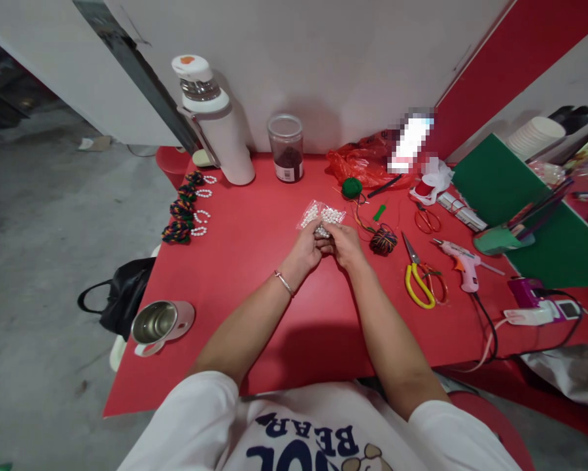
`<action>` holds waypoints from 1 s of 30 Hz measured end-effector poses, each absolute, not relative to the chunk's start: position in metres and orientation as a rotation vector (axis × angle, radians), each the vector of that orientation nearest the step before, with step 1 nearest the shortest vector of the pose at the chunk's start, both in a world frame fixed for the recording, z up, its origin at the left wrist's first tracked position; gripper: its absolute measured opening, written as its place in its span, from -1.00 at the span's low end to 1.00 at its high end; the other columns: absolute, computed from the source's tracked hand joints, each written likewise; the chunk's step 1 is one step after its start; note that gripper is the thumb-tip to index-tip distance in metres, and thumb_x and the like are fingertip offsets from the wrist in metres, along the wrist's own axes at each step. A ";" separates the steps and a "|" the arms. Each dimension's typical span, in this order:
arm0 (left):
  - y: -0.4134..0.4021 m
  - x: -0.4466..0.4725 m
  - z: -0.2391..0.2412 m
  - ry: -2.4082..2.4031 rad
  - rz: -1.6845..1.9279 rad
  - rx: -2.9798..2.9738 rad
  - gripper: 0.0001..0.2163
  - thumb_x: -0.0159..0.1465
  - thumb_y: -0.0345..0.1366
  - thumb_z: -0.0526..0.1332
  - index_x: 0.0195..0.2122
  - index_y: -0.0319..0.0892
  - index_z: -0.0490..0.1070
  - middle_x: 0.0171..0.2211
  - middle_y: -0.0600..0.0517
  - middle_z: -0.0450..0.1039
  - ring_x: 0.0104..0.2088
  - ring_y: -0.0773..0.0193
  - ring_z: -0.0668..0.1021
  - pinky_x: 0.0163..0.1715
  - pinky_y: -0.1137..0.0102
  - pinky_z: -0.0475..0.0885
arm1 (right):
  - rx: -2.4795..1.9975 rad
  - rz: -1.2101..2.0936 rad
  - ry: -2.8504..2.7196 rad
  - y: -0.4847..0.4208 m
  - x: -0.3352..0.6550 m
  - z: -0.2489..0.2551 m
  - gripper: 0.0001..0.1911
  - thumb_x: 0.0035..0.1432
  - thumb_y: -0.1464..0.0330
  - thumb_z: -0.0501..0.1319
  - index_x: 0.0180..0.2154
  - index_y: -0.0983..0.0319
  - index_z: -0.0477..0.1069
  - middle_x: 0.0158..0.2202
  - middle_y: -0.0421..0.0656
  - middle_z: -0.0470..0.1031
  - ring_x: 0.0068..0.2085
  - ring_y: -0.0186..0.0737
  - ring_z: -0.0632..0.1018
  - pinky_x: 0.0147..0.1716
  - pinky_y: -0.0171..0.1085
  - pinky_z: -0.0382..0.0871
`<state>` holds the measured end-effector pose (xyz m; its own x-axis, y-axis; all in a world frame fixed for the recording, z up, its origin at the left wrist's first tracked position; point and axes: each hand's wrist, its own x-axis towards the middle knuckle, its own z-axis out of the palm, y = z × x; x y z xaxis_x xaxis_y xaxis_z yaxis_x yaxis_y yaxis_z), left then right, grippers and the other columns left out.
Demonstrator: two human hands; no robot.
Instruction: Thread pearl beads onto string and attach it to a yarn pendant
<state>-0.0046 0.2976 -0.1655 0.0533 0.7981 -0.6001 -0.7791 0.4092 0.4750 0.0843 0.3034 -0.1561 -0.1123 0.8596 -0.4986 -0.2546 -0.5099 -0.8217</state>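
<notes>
Here, both hands meet a little past the middle of the red tabletop (254,261), on the far-edge side; the left hand (309,248), a bracelet (284,283) at its wrist, and the right hand (346,244) are drawn together, fingers curled, thumbs close to each other on top, pinching the near end of a clear bag (331,214) of white beads; the bag spreads beyond the fingertips towards the far edge; something silvery glints between the thumbs, too small to identify.

Just right of the right hand, a multicoloured yarn ball (384,241), its strand running up towards the far edge; a green yarn ball (352,188) sits nearer that edge, close to a crumpled red plastic bag (345,163); a small flat green piece (380,212) lies between the balls.

Along the left edge, towards the far left corner, a row of dark multicoloured yarn bundles (176,231), white bead loops (198,231) beside them; white bottle (225,144) and lidded clear jar (287,154) stand by the far edge; mug (183,318) by the left edge, towards the near left corner.

On the right part, yellow-handled scissors (415,288), blades pointing to the far edge; beyond them, red-handled scissors (427,221); further right, a pink glue gun (465,265).
</notes>
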 end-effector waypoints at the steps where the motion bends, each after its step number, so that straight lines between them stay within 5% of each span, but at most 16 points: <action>1: 0.298 -0.005 -0.165 0.934 1.196 0.024 -0.66 0.30 -0.17 0.37 -0.48 -0.13 0.23 -0.67 0.22 0.12 -0.74 0.48 0.13 -0.72 0.53 0.02 | -1.339 1.741 -0.719 0.303 0.084 -0.155 -0.80 0.35 0.42 0.32 -0.37 0.28 0.46 -0.53 -0.18 0.60 -0.66 -0.35 0.54 -0.71 -0.48 0.42; 21: 0.298 -0.004 -0.172 0.861 1.207 0.016 -0.63 0.32 -0.16 0.38 -0.48 -0.14 0.22 -0.67 0.26 0.01 -0.75 0.52 0.07 -0.72 0.55 -0.02 | -1.347 1.763 -0.703 0.302 0.084 -0.152 -0.79 0.33 0.40 0.35 -0.37 0.27 0.44 -0.53 -0.17 0.59 -0.65 -0.35 0.55 -0.73 -0.50 0.40; 30: 0.298 -0.004 -0.171 0.925 1.188 0.007 -0.63 0.34 -0.05 0.36 -0.44 -0.14 0.28 -0.67 0.22 0.11 -0.75 0.49 0.12 -0.73 0.53 0.01 | -1.366 1.771 -0.720 0.301 0.084 -0.148 -0.80 0.35 0.39 0.34 -0.36 0.29 0.46 -0.53 -0.15 0.60 -0.64 -0.34 0.55 -0.72 -0.49 0.40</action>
